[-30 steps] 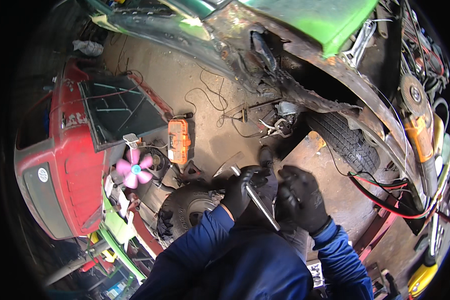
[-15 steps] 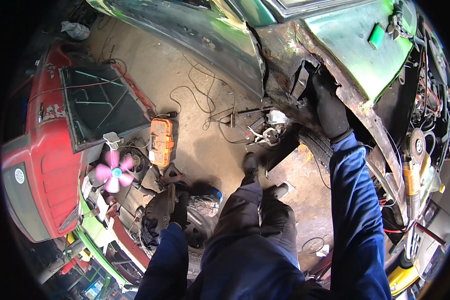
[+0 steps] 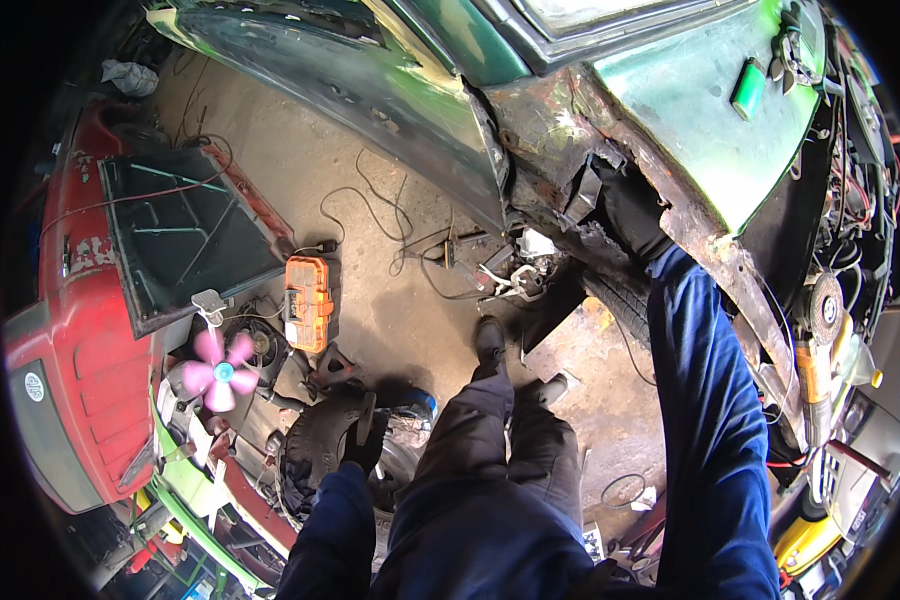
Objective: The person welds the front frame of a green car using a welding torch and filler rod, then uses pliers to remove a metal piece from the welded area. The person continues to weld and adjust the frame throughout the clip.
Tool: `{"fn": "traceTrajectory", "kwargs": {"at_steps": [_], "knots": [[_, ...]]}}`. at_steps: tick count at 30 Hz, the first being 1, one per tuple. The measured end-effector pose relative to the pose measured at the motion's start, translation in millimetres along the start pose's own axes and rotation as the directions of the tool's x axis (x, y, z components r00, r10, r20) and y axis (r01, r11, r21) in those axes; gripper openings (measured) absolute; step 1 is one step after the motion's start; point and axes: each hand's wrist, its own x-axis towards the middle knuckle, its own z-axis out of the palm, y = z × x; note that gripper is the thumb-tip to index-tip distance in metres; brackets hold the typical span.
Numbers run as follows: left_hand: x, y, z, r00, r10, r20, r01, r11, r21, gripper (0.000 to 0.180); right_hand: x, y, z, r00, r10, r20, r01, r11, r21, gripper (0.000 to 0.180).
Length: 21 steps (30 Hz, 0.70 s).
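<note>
**Reaching into the rusted wheel arch**

The right hand (image 3: pixel 630 215), gloved black, is pushed up into the rusted wheel arch (image 3: pixel 580 150) of the green car; whether its fingers grip anything there I cannot tell. The left hand (image 3: pixel 363 440) rests curled on a tyre (image 3: pixel 315 450) on the floor, a dark tool under it. The arch edge runs from upper left to lower right. The next move likely calls for steady footing.

Lighting: you work in bright daylight; glare on the green car body (image 3: pixel 690 110), deep wheel-arch shadow. Fisheye bends edges; black corners.
</note>
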Motion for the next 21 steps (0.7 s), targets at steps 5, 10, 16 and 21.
{"fn": "traceTrajectory", "kwargs": {"at_steps": [5, 10, 16, 21], "knots": [[7, 42, 8, 0.998, 0.025, 0.052, -0.024, 1.000, -0.014, 0.060, 0, 8, 7, 0.962, -0.267, -0.058, 0.240, 0.926, -0.290, 0.010], [9, 69, 9, 0.997, 0.068, 0.031, -0.067, 0.997, -0.023, 0.060, -16, 5, 2, 0.972, -0.232, -0.033, 0.204, 0.905, -0.374, 0.013], [-6, 52, 8, 0.999, 0.045, -0.004, -0.045, 0.999, 0.017, 0.064, -27, -4, 4, 0.978, -0.206, -0.018, 0.179, 0.889, -0.421, 0.016], [3, 14, 5, 0.993, -0.100, 0.069, 0.098, 0.995, 0.036, 0.060, -32, -9, 1, 0.967, -0.255, 0.032, 0.238, 0.841, -0.486, 0.019]]}}
